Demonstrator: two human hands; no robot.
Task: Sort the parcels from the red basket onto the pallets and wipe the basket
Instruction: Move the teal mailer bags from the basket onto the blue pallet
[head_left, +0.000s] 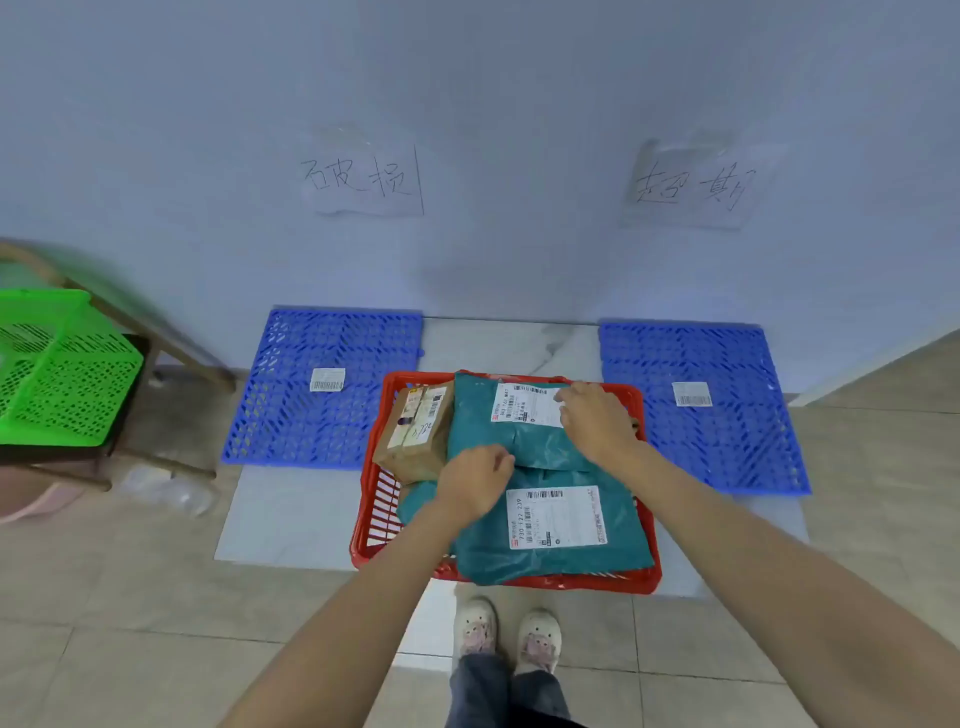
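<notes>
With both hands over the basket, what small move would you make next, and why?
Probably grip the upper teal plastic mailer with both hands and lift it: the left hand and right hand already rest on it, it lies topmost in the red plastic basket, and both blue pallets hold no parcels.

Green basket (62, 374) on a chair at left; two handwritten wall signs (363, 179).
</notes>
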